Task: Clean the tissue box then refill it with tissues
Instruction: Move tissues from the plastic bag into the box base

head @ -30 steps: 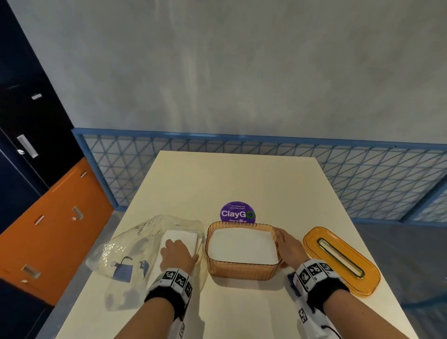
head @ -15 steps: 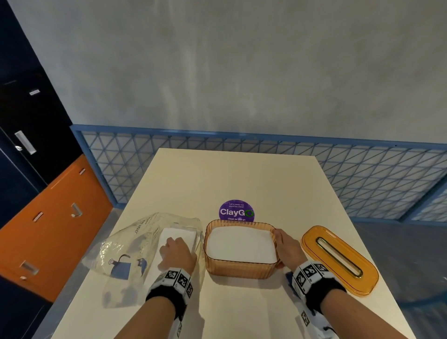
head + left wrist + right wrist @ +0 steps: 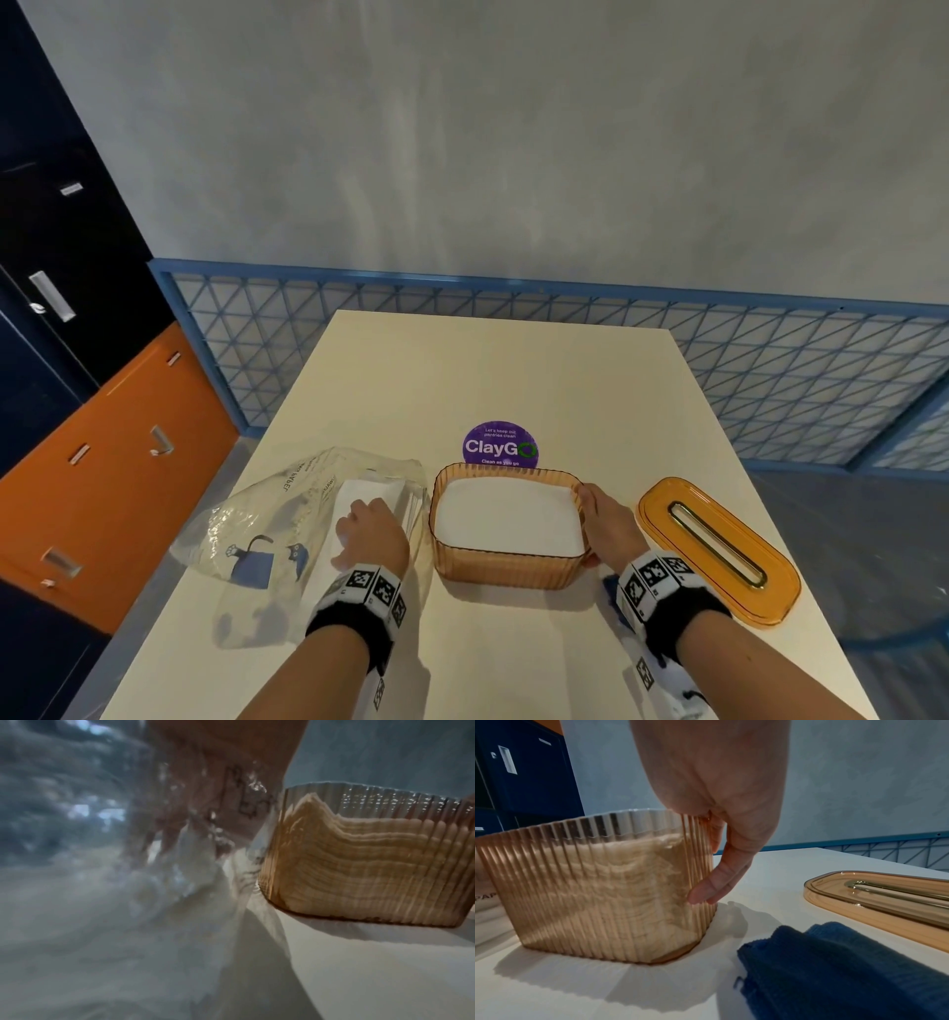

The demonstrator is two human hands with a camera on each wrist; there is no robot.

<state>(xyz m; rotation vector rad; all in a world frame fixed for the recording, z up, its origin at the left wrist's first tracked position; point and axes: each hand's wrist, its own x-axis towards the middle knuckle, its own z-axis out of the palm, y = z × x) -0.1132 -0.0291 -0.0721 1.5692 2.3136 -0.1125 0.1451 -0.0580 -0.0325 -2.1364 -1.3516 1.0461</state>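
right fingers [image 3: 713, 882] lie pressed together down the ribbed end wall of the tissue box [image 3: 506, 570], the right hand [image 3: 611, 524] clasping that end, thumb at the rim. the box holds white tissues [image 3: 508, 519], with the sticker [image 3: 500, 447] just beyond at 12 o'clock. left hand [image 3: 372, 534] bends onto the tissue stack [image 3: 367, 493] in the clear bag [image 3: 267, 514] at 9; pinching or not, cannot tell. lid [image 3: 719, 555] at 3, near the table [image 3: 488, 370] edge; blue cloth [image 3: 834, 963] at 5. tabletop runs on toward 12.

A round purple sticker [image 3: 500, 446] on the surface [image 3: 493, 370] before me reads "ClayGo" and "Clean as you go"; the clear bag [image 3: 485, 910] beside me shows "PAP".
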